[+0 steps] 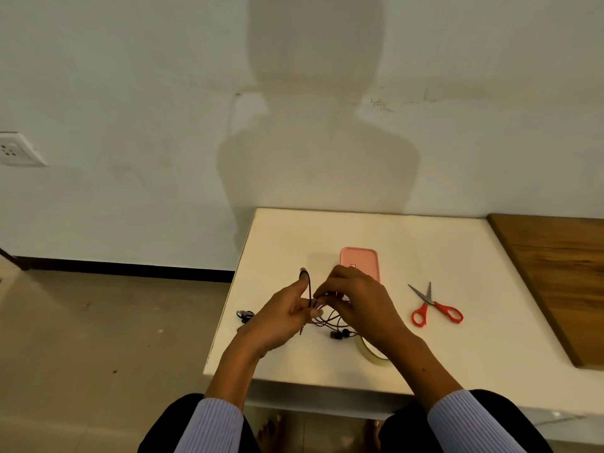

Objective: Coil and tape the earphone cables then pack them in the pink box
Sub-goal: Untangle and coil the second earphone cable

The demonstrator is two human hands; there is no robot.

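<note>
Earphone cable [322,318] is held above the white table [457,256]: the left hand [282,317] holds a dark loop, the right hand [354,300] pinches the strands beside it. Behind the hands lies the pink box [361,259]. A tape roll [371,353] sits under the right wrist, red scissors [436,308] to the right.

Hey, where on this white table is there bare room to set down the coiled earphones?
Free: the white table right of the red-handled scissors, up to the brown wooden board; also the far strip between the pink box and the wall. Crowded: near the left edge, where both hands work the black earphone cable beside the clear tape roll.
</note>
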